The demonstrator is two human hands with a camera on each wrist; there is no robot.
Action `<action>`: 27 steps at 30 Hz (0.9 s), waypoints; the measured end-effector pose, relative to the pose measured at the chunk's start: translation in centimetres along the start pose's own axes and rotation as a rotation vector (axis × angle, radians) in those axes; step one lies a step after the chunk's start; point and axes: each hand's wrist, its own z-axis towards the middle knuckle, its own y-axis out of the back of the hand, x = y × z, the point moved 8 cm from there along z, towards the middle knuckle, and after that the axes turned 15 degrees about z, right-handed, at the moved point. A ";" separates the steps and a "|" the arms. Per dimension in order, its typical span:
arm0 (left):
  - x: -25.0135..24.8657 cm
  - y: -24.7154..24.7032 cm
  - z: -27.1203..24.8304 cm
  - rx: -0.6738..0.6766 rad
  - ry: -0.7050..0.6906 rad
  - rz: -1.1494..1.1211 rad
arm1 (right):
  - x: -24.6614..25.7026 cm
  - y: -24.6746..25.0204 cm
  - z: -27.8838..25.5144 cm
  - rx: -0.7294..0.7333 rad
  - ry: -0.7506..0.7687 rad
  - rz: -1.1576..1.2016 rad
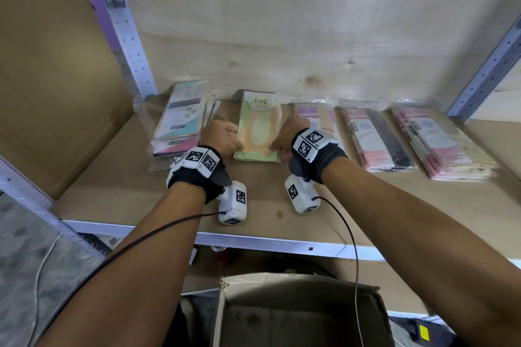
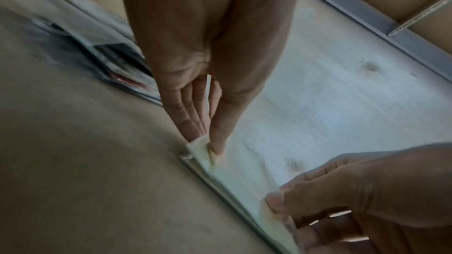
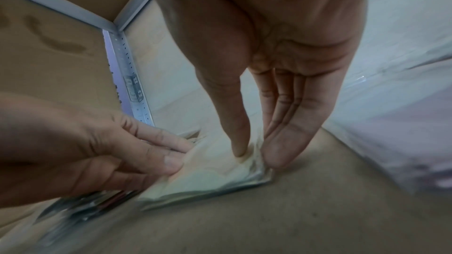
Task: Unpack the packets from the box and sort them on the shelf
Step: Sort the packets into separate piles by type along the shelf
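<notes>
A green and orange packet (image 1: 259, 127), topmost of a thin pile, lies flat on the shelf board (image 1: 253, 191) in the middle of the row. My left hand (image 1: 235, 144) pinches its near left corner between thumb and fingers; the left wrist view shows the thumb on top of that corner (image 2: 205, 143). My right hand (image 1: 279, 148) pinches the near right corner, with the thumb pressing into the wrapper (image 3: 257, 156). The packet (image 2: 244, 177) (image 3: 210, 177) rests on the board between both hands. The brown cardboard box (image 1: 298, 313) stands open below the shelf edge.
A stack of teal and pink packets (image 1: 180, 118) lies left of my hands. Three piles of pink packets (image 1: 313, 118) (image 1: 377, 141) (image 1: 439, 144) lie to the right. Perforated metal uprights (image 1: 127, 31) (image 1: 487, 65) frame the shelf, with a plywood back wall behind.
</notes>
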 end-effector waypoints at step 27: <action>0.4 4.5 -0.1 -0.209 -0.049 -0.035 | 1.5 0.0 -0.7 -0.075 0.141 -0.290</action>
